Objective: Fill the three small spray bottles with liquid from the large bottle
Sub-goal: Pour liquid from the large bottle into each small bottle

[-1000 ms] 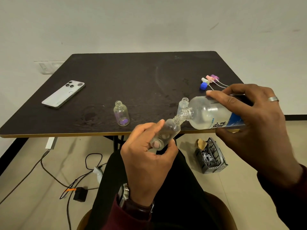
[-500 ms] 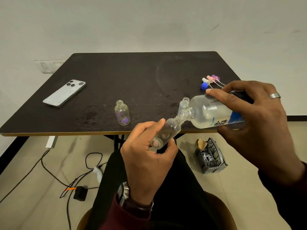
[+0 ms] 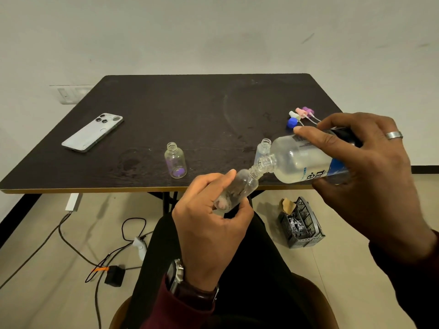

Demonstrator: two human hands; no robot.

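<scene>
My left hand (image 3: pixel 209 224) grips a small clear spray bottle (image 3: pixel 240 188), tilted with its open neck up and to the right. My right hand (image 3: pixel 365 176) holds the large clear bottle (image 3: pixel 301 162) with a blue label almost on its side, its mouth touching the small bottle's neck, in front of the table's near edge. A second small bottle (image 3: pixel 175 160) with a purple patch stands upright and uncapped on the dark table (image 3: pixel 190 110). A third small bottle (image 3: pixel 263 148) stands behind the large bottle's neck, mostly hidden.
Several spray tops with tubes (image 3: pixel 301 115) and a blue cap (image 3: pixel 292 122) lie at the table's right side. A white phone (image 3: pixel 92 132) rests at the left. On the floor below are cables (image 3: pixel 99 262) and a black basket (image 3: pixel 301 224).
Both hands and the two bottles have stayed nearly in place, mouths still joined. The large bottle has shifted very slightly to the right and a little lower.
</scene>
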